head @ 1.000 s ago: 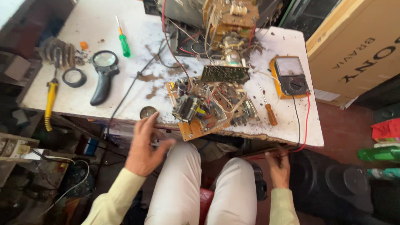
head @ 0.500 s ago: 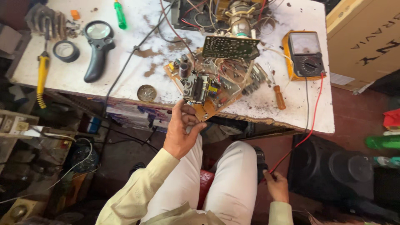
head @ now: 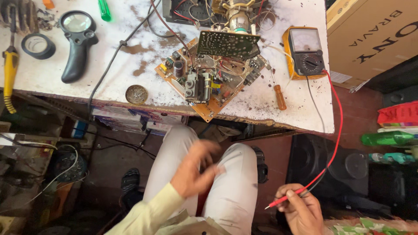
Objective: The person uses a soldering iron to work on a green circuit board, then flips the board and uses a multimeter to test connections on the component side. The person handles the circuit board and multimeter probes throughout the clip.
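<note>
- Below the bench edge, at the lower right, our right hand (head: pixel 300 211) pinches a red probe (head: pixel 289 198) between thumb and fingers; it is a thin, smooth plastic rod whose pale metal tip points left.
- From the probe a glossy red lead (head: pixel 337 130) curves up over the edge of the table (head: pixel 52 85), with a black lead running beside it, to the multimeter (head: pixel 305 52).
- We see the multimeter as a boxy orange case with a pale dial window and a black round knob, lying flat near the table's right end.
- Our left hand (head: pixel 193 169) hangs blurred above our light trousers, fingers loosely spread and holding nothing that we can make out; it is well apart from the probe.
- Near the front edge of the table lies a circuit board (head: pixel 204 80), a tan sheet turned cornerwise so that one corner juts past the rim, crowded with cylinders, metal cans and thin wires.
- Above it a dark green perforated board (head: pixel 228 43) stands tilted.
- Just right of the circuit board lies a screwdriver (head: pixel 277 93) with a brown handle.
- Farther left we see a small round tin (head: pixel 136 94), a black magnifier (head: pixel 77 39) with a round lens, a roll of black tape (head: pixel 38 45) and a yellow-handled tool (head: pixel 9 72).
- We note the table's white top is worn, stained brown and speckled with dark flecks.
</note>
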`<state>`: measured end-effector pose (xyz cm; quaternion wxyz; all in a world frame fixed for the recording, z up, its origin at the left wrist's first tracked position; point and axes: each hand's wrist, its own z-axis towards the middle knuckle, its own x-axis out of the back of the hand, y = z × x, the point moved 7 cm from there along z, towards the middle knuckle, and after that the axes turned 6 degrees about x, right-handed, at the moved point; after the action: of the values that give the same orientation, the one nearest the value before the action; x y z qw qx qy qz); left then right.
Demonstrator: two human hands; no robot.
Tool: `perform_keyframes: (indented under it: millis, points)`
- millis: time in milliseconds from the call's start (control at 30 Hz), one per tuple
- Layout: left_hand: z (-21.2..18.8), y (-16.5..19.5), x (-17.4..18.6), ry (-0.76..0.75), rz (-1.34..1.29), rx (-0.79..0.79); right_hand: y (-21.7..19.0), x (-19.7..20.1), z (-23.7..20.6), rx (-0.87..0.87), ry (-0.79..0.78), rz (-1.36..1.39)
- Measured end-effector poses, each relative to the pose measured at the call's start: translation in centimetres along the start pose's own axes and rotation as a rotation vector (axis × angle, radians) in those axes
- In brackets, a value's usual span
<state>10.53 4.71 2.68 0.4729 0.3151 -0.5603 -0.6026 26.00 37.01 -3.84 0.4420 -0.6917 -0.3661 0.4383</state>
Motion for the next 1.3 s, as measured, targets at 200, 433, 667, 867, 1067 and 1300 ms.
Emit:
perform_keyframes:
  millis: [200,433,667,867,1067,1300]
  points:
    - [-3.7,2.3,-3.0,-0.393,0.135,-0.010,-0.9,-12.1,0.5,-0.042,-0.312,0.508]
    - [-3.9,-1.3,2.7,-0.074,0.580,0.162,-1.4,-17.7,1.2,-0.141,-0.373,0.478]
    - [-5.4,1.8,9.3,0.556,0.739,-0.090,-3.0,-12.7,2.5,0.198,-0.059,-0.960]
    - [-4.9,2.0,9.7,0.663,0.543,-0.146,-9.9,-8.4,1.4,0.618,0.317,-1.393]
    - [-3.3,3.1,6.9,0.641,0.395,-0.200,-18.5,-5.1,-1.1,1.169,0.914,-1.411]
    - [-2.8,-0.8,8.6,0.741,0.486,-0.288,-25.3,-0.4,-0.6,1.512,1.296,-1.283]
